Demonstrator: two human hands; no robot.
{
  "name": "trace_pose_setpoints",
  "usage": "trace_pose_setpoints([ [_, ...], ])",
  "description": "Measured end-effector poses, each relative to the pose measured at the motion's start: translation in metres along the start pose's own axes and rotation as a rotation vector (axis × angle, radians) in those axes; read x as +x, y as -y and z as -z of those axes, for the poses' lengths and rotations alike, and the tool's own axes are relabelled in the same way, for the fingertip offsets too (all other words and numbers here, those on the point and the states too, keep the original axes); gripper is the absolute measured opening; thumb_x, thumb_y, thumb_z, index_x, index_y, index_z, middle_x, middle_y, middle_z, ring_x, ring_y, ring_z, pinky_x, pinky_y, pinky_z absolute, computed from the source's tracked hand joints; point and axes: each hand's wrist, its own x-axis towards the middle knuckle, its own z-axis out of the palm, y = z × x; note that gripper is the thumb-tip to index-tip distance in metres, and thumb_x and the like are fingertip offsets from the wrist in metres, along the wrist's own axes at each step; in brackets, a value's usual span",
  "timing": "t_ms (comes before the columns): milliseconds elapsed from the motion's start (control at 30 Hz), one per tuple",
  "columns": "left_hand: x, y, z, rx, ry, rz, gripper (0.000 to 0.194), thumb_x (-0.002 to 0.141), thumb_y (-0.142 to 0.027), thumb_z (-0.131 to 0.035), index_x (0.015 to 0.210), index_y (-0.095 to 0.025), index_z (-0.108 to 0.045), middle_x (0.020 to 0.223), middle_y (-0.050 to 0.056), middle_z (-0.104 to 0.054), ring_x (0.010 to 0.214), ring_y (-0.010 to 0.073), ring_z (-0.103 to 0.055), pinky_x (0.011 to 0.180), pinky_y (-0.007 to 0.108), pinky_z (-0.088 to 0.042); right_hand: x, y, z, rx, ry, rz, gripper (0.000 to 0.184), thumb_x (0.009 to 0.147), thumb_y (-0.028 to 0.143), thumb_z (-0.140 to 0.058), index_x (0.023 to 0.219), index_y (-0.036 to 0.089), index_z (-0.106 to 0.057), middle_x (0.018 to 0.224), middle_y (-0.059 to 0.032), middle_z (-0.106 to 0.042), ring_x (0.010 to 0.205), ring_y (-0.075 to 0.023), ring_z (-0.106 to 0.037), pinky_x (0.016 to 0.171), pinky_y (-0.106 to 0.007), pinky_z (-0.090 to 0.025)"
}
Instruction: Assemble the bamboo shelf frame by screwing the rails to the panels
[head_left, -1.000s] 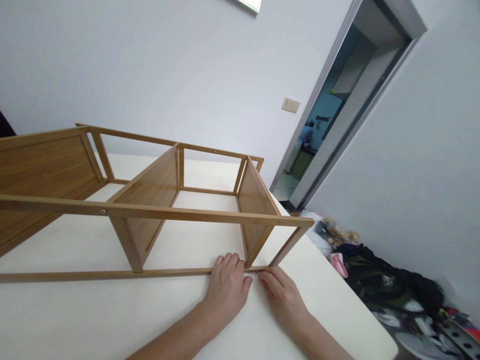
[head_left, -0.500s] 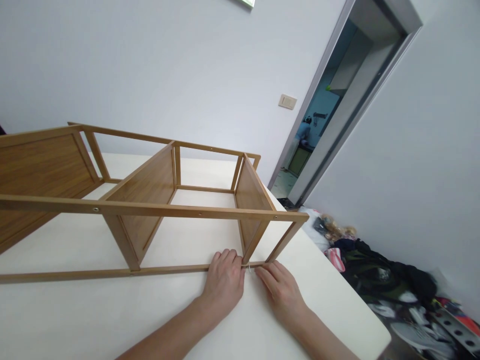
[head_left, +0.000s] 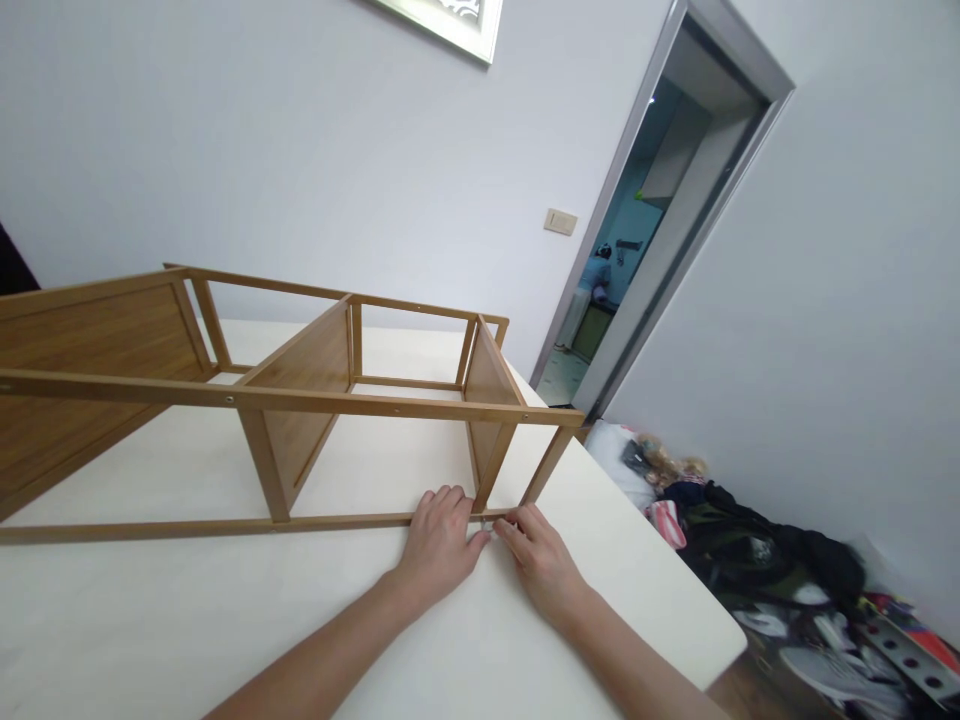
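A brown wooden shelf unit lies on its side on a white table. My left hand is closed round its near lower rail, just left of the end shelf's joint, with the thumb stretched toward the joint. At that joint a small metal Allen key sticks out from the rail, partly covered by fingers. My right hand has its fingertips pinched at the key, close beside the left thumb.
Beyond the table's right edge, clothes, shoes and bags are piled by the wall. A doorway opens at the back right, with a person in the room beyond. A light switch and framed picture are on the wall.
The view has shifted, bringing more of the picture frame into sight. My right fingertips have moved left onto the Allen key, and my left thumb now reaches out toward it.
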Motion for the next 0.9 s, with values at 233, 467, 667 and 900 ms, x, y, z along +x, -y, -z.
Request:
trace_pose_setpoints([
  [233,0.002,-0.0029,0.0017,0.02,0.013,0.009,0.011,0.083,-0.029,-0.063,0.087,-0.019,-0.062,0.095,0.005,-0.064,0.097,0.0246,-0.057,0.089,0.041,-0.04,-0.0001,-0.0018,-0.004,0.014,-0.019,0.005,0.03,0.093,0.001,-0.04,0.103,0.018,-0.063,0.091,-0.0064,-0.059,0.081,-0.0187,-0.054,0.065,-0.029,-0.048],
  [467,0.0014,-0.005,0.0018,0.018,-0.011,0.016,0.012,0.084,-0.029,-0.061,0.089,-0.019,-0.062,0.094,0.005,-0.064,0.096,0.0249,-0.058,0.089,0.042,-0.041,0.0011,-0.0003,-0.0019,0.037,-0.007,-0.024,0.032,0.092,0.0,-0.039,0.1,0.019,-0.064,0.089,-0.0059,-0.057,0.081,-0.0188,-0.053,0.067,-0.029,-0.047],
  [667,0.0017,-0.0056,-0.0013,0.013,-0.004,0.039,0.013,0.084,-0.031,-0.063,0.089,-0.019,-0.063,0.095,0.006,-0.064,0.097,0.0258,-0.058,0.091,0.043,-0.041,-0.0002,-0.0037,-0.0032,0.072,0.002,-0.048,0.025,0.093,0.005,-0.044,0.1,0.019,-0.064,0.089,-0.0064,-0.058,0.082,-0.0196,-0.053,0.067,-0.03,-0.046],
  [900,0.0014,-0.0056,-0.0022,0.015,-0.016,0.031,0.013,0.084,-0.029,-0.063,0.09,-0.018,-0.063,0.093,0.006,-0.064,0.096,0.0265,-0.058,0.089,0.044,-0.041,-0.0011,-0.0048,-0.0036,0.101,0.036,-0.074,0.025,0.095,0.007,-0.043,0.099,0.021,-0.064,0.089,-0.0074,-0.061,0.082,-0.0203,-0.055,0.067,-0.032,-0.048],
])
